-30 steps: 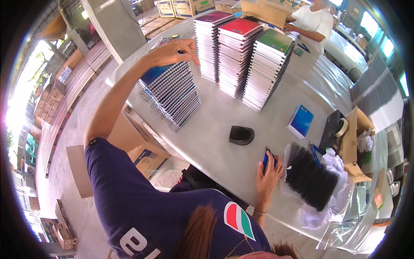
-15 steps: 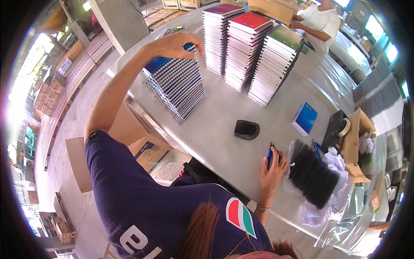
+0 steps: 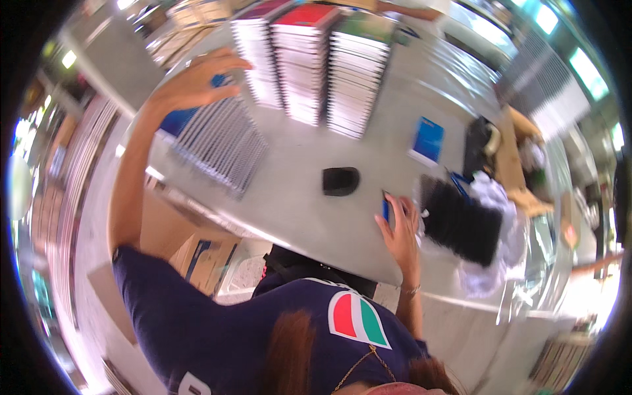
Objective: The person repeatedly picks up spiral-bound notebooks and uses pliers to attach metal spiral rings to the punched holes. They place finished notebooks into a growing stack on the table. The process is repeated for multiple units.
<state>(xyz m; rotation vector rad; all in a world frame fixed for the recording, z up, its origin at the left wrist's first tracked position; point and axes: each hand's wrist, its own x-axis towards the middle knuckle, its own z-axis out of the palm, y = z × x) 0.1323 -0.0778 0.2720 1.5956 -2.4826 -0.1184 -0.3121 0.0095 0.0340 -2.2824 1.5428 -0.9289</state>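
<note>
My left hand (image 3: pixel 197 80) is over the top of a stack of blue-covered, wire-bound notebooks (image 3: pixel 220 141) at the left of the table. Its thumb and fingers are apart, with a bit of blue showing between them. I cannot tell whether it touches the top cover. Lower right, my right hand (image 3: pixel 400 234) is closed loosely around a small blue-handled tool (image 3: pixel 386 207), mostly hidden by the fingers. A black, rounded pad-like piece (image 3: pixel 340 181) lies on the table to its left. To its right is a bundle of black binding wires (image 3: pixel 464 224).
Tall notebook stacks with purple (image 3: pixel 260 62), red (image 3: pixel 301 72) and green (image 3: pixel 359 79) covers stand at the back. A small blue booklet (image 3: pixel 427 141) lies right of centre. An open carton (image 3: pixel 517 164) and crumpled white plastic (image 3: pixel 490 276) are farther right; another person's arm (image 3: pixel 411 11) shows behind.
The view has shifted and blurred. My left hand's fingers have spread wider above the blue notebooks. My right hand stays by the blue-handled tool, its fingers somewhat straighter.
</note>
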